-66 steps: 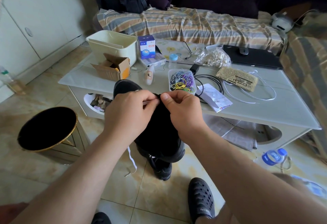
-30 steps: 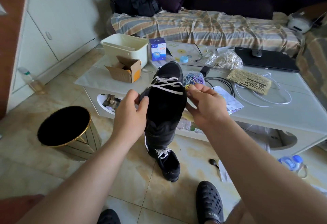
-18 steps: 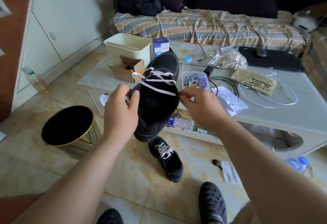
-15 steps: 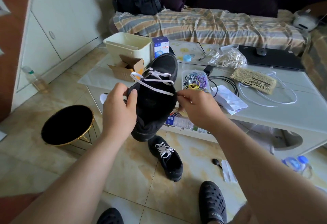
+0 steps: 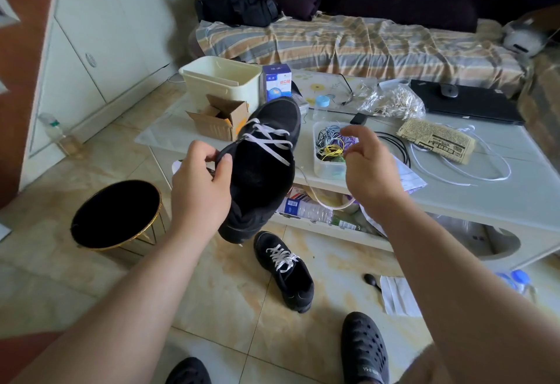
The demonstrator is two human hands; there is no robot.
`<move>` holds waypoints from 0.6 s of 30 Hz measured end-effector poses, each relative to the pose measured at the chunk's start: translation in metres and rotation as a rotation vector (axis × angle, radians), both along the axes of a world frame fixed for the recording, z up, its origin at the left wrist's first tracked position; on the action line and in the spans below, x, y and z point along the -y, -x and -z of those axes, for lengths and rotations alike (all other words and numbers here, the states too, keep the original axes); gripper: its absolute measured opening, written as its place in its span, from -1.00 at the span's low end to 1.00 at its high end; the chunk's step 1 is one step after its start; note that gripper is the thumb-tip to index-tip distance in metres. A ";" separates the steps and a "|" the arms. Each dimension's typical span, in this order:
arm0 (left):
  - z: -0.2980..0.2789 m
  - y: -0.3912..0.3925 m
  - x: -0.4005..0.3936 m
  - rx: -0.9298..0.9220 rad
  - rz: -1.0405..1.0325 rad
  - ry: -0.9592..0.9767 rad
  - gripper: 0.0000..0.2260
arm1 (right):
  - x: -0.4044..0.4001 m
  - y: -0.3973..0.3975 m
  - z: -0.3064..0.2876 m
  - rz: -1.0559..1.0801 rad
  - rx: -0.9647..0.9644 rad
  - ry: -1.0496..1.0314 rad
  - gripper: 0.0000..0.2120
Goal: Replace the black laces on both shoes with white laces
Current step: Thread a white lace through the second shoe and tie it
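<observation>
Released from the right hand (image 5: 368, 168), now open beside the raised shoe (image 5: 263, 168), the white lace (image 5: 266, 144) hangs loose. Left hand (image 5: 200, 185) grips the collar. Floor shoe (image 5: 286, 271) appears finished; upper eyelets remain.

We are in a home living room: a sofa (image 5: 348, 41) under a striped cover, a cluttered low table (image 5: 500, 189), a tiled floor (image 5: 230, 317), white cabinets (image 5: 100, 35), a bin (image 5: 118, 217), and a laptop (image 5: 466, 101) with a mouse.
</observation>
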State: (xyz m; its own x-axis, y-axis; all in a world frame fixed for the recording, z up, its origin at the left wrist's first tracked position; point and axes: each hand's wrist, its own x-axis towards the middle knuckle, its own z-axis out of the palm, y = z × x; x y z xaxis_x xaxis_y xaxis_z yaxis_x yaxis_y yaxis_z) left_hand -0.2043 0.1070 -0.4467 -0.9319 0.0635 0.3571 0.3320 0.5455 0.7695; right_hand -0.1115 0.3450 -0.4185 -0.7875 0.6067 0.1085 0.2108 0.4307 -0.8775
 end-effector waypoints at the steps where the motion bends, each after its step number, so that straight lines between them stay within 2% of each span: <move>1: 0.001 -0.001 -0.001 -0.002 0.006 0.003 -0.86 | 0.003 -0.001 -0.002 -0.025 -0.017 0.009 -0.48; 5: 0.001 -0.007 -0.008 -0.012 0.020 0.017 -0.86 | 0.018 -0.001 -0.007 -0.175 -0.090 -0.059 -0.39; 10: 0.000 -0.013 -0.017 0.003 0.020 -0.005 -0.88 | 0.041 -0.001 -0.007 -0.382 -0.185 -0.002 -0.37; 12: -0.001 -0.016 -0.020 0.010 0.025 -0.003 -0.89 | 0.046 0.002 -0.001 -0.391 -0.143 -0.270 -0.52; 14: -0.002 -0.019 -0.023 -0.032 0.048 0.056 -0.88 | 0.051 0.004 0.007 -0.406 0.010 -0.621 -0.77; 15: -0.001 -0.021 -0.024 -0.068 0.069 0.097 -0.87 | 0.054 0.003 0.010 -0.413 0.106 -0.748 -0.82; 16: -0.001 -0.021 -0.025 -0.105 0.094 0.135 -0.84 | 0.057 0.004 0.012 -0.409 0.193 -0.839 -0.79; 18: 0.001 -0.022 -0.028 -0.156 0.141 0.198 -0.82 | 0.059 0.003 0.015 -0.354 0.349 -0.882 -0.66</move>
State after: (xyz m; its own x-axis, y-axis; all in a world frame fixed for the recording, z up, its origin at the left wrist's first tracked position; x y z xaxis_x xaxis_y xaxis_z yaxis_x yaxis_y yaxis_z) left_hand -0.1821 0.1352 -0.4482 -0.8437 0.2716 0.4631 0.5214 0.6201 0.5862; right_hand -0.1145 0.2857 -0.4338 -0.9800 0.1470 0.1342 0.1296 0.9830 -0.1300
